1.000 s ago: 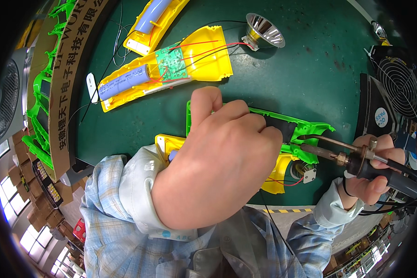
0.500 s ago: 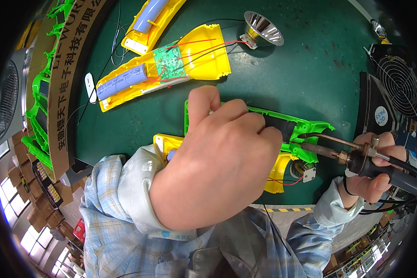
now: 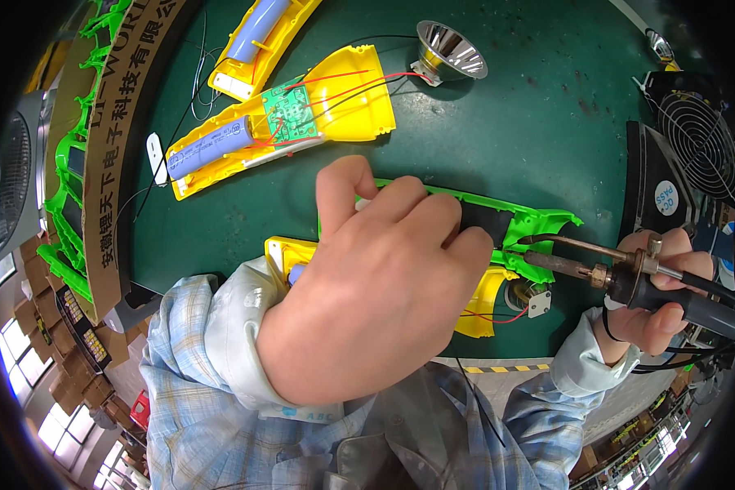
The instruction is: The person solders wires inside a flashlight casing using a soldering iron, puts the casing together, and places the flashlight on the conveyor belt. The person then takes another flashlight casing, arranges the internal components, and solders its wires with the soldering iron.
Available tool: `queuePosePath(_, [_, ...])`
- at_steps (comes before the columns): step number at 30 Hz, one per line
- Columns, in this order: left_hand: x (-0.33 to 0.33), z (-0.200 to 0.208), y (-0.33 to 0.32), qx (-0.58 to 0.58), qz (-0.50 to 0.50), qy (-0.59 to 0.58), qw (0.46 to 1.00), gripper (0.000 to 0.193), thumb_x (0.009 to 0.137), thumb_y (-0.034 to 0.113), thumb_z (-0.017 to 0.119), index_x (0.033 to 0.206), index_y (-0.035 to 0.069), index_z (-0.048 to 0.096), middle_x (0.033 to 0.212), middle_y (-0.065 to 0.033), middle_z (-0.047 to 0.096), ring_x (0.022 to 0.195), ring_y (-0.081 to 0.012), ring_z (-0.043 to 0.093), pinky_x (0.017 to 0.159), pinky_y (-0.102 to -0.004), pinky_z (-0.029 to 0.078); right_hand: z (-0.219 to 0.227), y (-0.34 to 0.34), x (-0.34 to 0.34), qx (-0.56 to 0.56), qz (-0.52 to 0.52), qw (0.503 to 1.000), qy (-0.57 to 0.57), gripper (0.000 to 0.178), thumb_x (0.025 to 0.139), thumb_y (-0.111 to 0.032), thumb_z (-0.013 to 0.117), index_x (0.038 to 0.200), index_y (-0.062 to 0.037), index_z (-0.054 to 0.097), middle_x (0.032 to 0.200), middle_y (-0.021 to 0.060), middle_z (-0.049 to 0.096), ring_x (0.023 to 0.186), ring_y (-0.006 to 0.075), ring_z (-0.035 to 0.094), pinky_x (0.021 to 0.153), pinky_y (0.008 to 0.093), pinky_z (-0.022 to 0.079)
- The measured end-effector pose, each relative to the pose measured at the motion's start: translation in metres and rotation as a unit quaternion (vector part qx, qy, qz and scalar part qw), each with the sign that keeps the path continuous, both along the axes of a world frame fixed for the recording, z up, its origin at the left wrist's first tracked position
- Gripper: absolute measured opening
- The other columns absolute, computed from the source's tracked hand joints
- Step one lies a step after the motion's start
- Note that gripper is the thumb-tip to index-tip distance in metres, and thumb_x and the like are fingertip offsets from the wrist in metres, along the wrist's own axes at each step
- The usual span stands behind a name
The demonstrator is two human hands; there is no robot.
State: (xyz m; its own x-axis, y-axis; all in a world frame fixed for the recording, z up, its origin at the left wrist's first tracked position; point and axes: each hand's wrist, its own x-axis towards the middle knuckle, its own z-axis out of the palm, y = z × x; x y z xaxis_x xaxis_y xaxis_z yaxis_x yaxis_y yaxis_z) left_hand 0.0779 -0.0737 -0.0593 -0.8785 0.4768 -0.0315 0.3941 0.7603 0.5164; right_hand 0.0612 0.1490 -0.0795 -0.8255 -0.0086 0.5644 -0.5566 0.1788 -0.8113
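My left hand (image 3: pixel 376 286) is curled over a green plastic half shell (image 3: pixel 539 224) of a torch housing and grips it. Its fingertips are hidden behind the knuckles. A dark panel (image 3: pixel 486 219) lies inside the shell, beside the knuckles. In my right hand (image 3: pixel 670 322) is a soldering iron (image 3: pixel 629 282) with a thin bent metal tube (image 3: pixel 580 242) along its top. The iron's tip points left into the green shell, close to my left hand; whether it touches anything cannot be seen. Under the left hand, a yellow torch shell (image 3: pixel 475 306) shows partly, with a small lamp head (image 3: pixel 529 298) on wires.
Beyond my hands lies a yellow half shell (image 3: pixel 359 94) with a blue cell (image 3: pixel 212 149) and a green circuit board (image 3: pixel 286 113), wired to a reflector (image 3: pixel 453 51). Another yellow shell (image 3: pixel 282 37) lies behind it. A carton (image 3: pixel 118 163) stands left, a fan (image 3: pixel 694 147) right.
The whole scene sits slightly further left in the picture. Both hands, the iron and the green shell keep nearly the same positions relative to each other.
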Motion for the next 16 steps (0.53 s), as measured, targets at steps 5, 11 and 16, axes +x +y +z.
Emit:
queuePosePath(5, [-0.003, 0.009, -0.013, 0.060, -0.018, 0.118, 0.991, 0.016, 0.062, 0.010, 0.064, 0.078, 0.014, 0.062, 0.069, 0.0023, 0.053, 0.053, -0.0126, 0.044, 0.061, -0.0323, 0.026, 0.004, -0.003, 0.001, 0.023, -0.090, 0.996, -0.001, 0.048, 0.071, -0.047, 0.053, 0.062, -0.0037, 0.035, 0.056, 0.0055, 0.035, 0.044, 0.0135, 0.037, 0.038, 0.0236, 0.035])
queuePosePath(11, [0.008, 0.007, -0.014, 0.166, -0.253, 0.112, 0.947, 0.020, 0.062, 0.018, 0.067, 0.080, 0.011, 0.065, 0.078, 0.0028, 0.061, 0.042, -0.0053, 0.037, 0.052, -0.0275, 0.028, 0.007, 0.003, -0.001, -0.012, -0.064, 0.998, 0.000, 0.046, 0.073, -0.046, 0.052, 0.062, -0.0036, 0.036, 0.057, 0.0048, 0.035, 0.043, 0.0135, 0.036, 0.038, 0.0231, 0.033])
queuePosePath(16, [0.007, 0.012, -0.027, 0.158, -0.179, 0.065, 0.969, 0.012, 0.069, 0.010, 0.063, 0.080, 0.012, 0.065, 0.078, 0.0012, 0.063, 0.042, -0.0078, 0.040, 0.059, -0.0270, 0.028, 0.003, 0.009, -0.002, 0.011, -0.020, 1.000, -0.004, 0.044, 0.075, -0.044, 0.051, 0.064, -0.0027, 0.039, 0.064, 0.0053, 0.038, 0.045, 0.0143, 0.037, 0.040, 0.0257, 0.034])
